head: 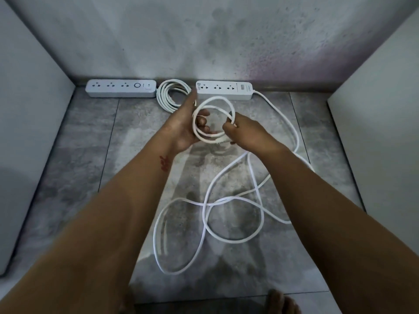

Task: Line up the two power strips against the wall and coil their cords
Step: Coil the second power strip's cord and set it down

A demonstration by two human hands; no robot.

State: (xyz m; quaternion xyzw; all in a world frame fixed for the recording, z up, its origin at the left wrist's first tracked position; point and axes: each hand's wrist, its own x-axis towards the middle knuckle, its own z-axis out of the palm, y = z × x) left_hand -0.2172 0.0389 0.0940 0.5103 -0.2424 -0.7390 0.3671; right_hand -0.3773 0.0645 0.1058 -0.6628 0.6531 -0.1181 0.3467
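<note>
Wall [204, 41], power strips [121, 88] [224, 90] lengthwise along it, hands [181, 132] [246, 134] gripping cord [215, 99]

A mottled grey back wall [226, 37], stained dark and tinged purple toward its right, has a dull grey skirting strip [294, 89] along its foot. In front of the wall lies a floor of large grey marbled tiles [90, 137] with dark joints. A left white panel [29, 109] and a right white panel [381, 123] flank it.
</note>
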